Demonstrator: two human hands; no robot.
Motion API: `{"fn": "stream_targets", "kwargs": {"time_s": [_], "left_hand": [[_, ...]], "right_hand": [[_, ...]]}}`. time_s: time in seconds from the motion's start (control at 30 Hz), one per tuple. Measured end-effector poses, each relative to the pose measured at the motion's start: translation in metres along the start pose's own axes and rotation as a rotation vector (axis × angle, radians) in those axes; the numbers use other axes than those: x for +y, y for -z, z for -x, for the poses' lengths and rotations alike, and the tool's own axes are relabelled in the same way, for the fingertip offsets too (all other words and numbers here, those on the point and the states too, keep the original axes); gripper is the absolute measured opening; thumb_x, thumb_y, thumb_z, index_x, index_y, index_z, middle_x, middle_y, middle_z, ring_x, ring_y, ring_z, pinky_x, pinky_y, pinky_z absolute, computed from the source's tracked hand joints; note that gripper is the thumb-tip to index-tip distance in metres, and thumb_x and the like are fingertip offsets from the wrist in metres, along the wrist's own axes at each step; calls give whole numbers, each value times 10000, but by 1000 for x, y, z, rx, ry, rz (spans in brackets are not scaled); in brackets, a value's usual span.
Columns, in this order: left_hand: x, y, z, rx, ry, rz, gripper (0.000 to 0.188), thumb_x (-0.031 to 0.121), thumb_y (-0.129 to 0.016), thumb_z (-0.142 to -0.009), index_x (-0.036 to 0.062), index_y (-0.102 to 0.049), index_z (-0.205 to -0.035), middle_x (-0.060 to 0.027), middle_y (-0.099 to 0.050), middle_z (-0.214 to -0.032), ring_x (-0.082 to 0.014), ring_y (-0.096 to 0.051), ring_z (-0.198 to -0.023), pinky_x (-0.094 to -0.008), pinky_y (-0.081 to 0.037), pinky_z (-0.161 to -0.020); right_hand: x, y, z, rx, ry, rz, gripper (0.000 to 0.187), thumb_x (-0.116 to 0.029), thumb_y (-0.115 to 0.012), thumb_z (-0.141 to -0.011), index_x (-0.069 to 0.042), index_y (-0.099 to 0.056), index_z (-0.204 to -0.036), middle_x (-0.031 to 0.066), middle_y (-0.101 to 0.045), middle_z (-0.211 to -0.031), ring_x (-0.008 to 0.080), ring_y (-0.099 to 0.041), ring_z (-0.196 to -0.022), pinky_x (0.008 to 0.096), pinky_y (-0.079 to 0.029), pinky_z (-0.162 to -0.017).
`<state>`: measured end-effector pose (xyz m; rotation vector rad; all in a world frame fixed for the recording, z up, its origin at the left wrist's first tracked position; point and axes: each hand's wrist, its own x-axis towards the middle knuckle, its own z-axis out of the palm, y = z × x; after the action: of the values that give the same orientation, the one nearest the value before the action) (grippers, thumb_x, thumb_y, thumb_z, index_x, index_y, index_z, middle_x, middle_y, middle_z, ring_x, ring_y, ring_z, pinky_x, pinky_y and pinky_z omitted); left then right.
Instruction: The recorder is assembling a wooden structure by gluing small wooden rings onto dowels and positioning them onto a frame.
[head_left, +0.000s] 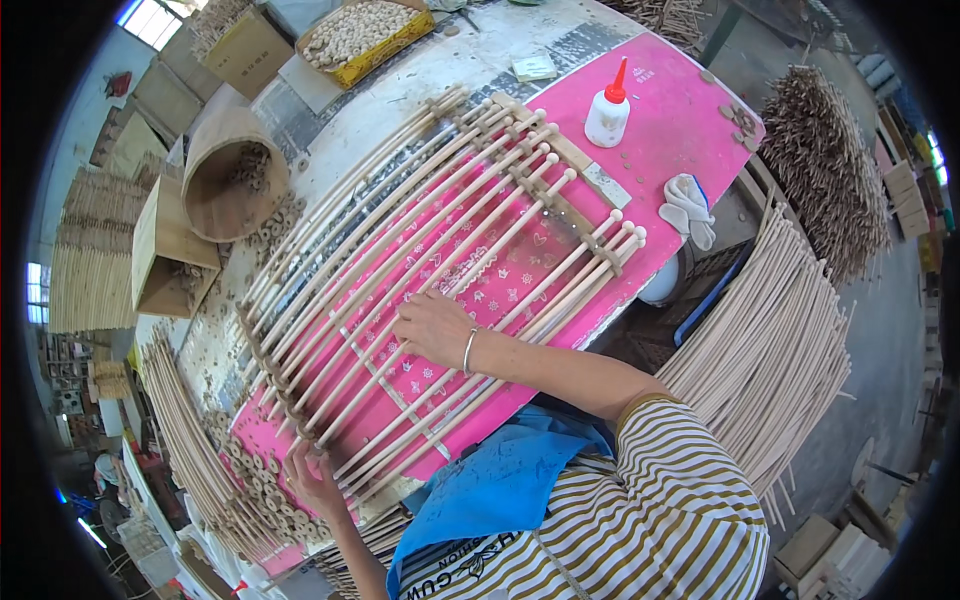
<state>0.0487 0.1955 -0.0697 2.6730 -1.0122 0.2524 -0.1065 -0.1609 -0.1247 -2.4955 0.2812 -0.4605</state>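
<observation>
A row of long pale wooden rods (395, 260) with ball-shaped tips lies across the pink tabletop, resting in notched wooden supports at both ends. My right hand (435, 328), with a bracelet at the wrist, is closed around one rod near the middle of the row. By the left ends of the rods, my left hand (312, 480) has its fingers bent together at a rod end. What sits between those fingertips is too small to make out. Many small wooden rings (270, 485) are heaped beside my left hand.
A white glue bottle (607, 115) with red nozzle and a white glove (687, 210) lie on the pink surface. A yellow box (385, 50) holds wooden balls. A round wooden tub (215, 200) stands left. Bundled rods (770, 350) are stacked at my right.
</observation>
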Motion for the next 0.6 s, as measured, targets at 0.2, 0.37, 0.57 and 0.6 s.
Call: {"fn": "stream_targets", "kwargs": {"time_s": [0.2,0.37,0.57,0.6], "left_hand": [[4,5,-3,-31,7,-90,431,186,-773,-839,96,-684,-1252,-93,-658,-1224,-323,-590,-1209,-481,-405,-1034],[9,5,-6,-54,25,-138,427,175,-786,-831,104,-676,-1237,-73,-661,-1211,-305,-595,-1201,-472,-401,-1013],[20,9,-5,-63,35,-203,425,192,-792,-839,113,-678,-1240,-64,-659,-1206,-304,-601,-1200,-500,-384,-1025],[24,8,-8,-50,14,-228,400,204,-788,-863,108,-676,-1234,-70,-660,-1187,-300,-607,-1190,-497,-381,-1027]], "right_hand": [[-1,-7,1,42,-6,-14,202,-276,-799,-833,-130,-744,-961,58,-645,-1022,237,-592,-1079,406,-453,-952],[-1,-9,-2,13,-25,-20,180,-257,-790,-837,-125,-746,-952,63,-654,-1045,236,-589,-1087,409,-453,-960],[-1,-9,-3,11,-21,-27,91,-198,-693,-902,-125,-741,-926,70,-655,-1042,235,-594,-1078,403,-454,-953],[0,-8,-2,1,-25,-16,96,-184,-664,-919,-124,-739,-921,72,-655,-1039,235,-595,-1072,403,-455,-949]]}}
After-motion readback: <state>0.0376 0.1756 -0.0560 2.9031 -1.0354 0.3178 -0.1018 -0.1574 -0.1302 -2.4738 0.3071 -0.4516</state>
